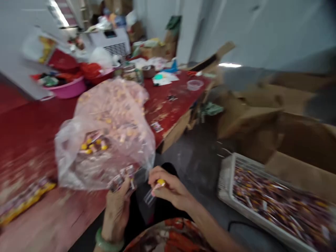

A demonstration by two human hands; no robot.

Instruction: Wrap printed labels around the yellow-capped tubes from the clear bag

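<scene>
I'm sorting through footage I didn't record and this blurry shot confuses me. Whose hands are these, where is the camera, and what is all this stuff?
The single picture comes from a camera worn on a person's head, looking forward and down, so the two bare hands at the bottom are the wearer's own. The left hand, with a green bangle on its wrist, holds small clear-wrapped packets. The right hand pinches a small yellow-tipped piece in a clear wrapper. Just beyond them, a big clear plastic bag of small yellow and pink sweets sits on a worn red table. A pink plastic basin and a small clear round tub stand further back. On the floor at right, a white plastic crate is full of wrapped pieces, with brown cardboard boxes behind it.
</scene>
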